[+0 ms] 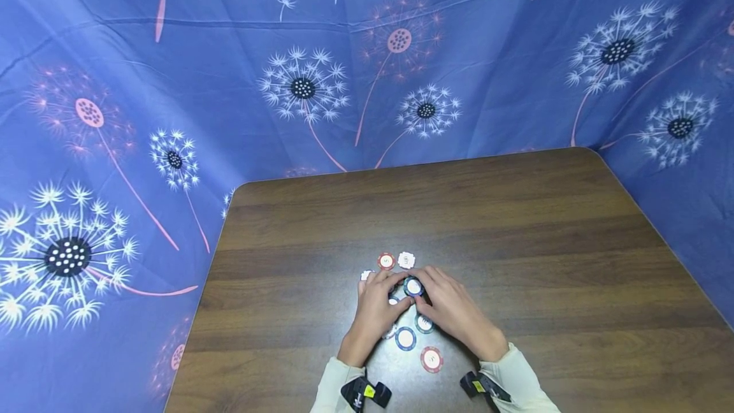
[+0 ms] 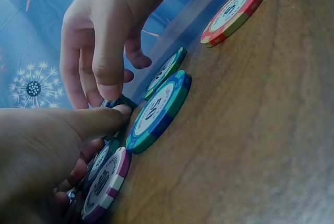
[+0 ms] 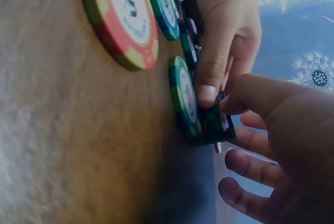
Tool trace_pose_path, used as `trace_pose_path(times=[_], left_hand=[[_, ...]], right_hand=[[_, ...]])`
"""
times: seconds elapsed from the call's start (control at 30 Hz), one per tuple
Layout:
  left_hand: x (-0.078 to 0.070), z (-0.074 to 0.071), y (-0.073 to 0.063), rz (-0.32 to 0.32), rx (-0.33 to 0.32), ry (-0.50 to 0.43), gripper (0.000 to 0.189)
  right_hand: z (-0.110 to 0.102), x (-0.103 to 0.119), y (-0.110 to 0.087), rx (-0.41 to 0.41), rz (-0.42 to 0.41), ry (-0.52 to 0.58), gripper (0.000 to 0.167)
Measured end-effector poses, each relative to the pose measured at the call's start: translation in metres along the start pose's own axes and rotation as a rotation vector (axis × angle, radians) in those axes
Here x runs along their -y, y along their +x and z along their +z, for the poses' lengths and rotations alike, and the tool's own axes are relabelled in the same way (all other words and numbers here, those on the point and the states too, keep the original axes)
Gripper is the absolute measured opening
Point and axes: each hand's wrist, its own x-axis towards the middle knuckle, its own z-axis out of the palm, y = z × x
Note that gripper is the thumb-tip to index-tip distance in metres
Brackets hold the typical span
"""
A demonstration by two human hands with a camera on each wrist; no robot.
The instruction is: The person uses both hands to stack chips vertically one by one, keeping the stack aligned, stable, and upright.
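A small stack of poker chips [image 1: 413, 287], with a dark-rimmed chip on top, stands on the table between my two hands. My left hand [image 1: 376, 306] holds it from the left, thumb at the near side and index finger at the far side. From the right, my right hand [image 1: 455, 311] grips the same stack between thumb and fingers. In the right wrist view the dark green edge of the stack [image 3: 211, 122] shows between both thumbs. Just below the hands lie a green chip [image 1: 424, 324] and a blue-and-green 50 chip [image 1: 406, 338]. Other chips are partly hidden under my left hand.
A red chip [image 1: 387, 261] and a white chip [image 1: 406, 260] lie beyond my hands. Another red chip [image 1: 432, 359] lies nearer, between my forearms. The brown wooden table [image 1: 516, 228] ends at a blue dandelion-print cloth [image 1: 487, 69].
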Motion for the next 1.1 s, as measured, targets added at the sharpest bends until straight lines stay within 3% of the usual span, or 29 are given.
trace_pose_path(times=[0.43, 0.73, 1.1], left_hand=[[-0.003, -0.003, 0.000, 0.029, -0.031, -0.018, 0.050], [-0.002, -0.001, 0.002, 0.018, -0.006, -0.015, 0.050], [-0.002, -0.003, 0.000, 0.020, -0.012, -0.021, 0.049]], right_hand=[[0.003, -0.002, -0.002, -0.019, 0.026, 0.053, 0.030], [-0.007, 0.001, -0.007, -0.011, 0.058, 0.116, 0.036], [-0.031, 0.008, -0.031, -0.020, 0.008, 0.090, 0.037]])
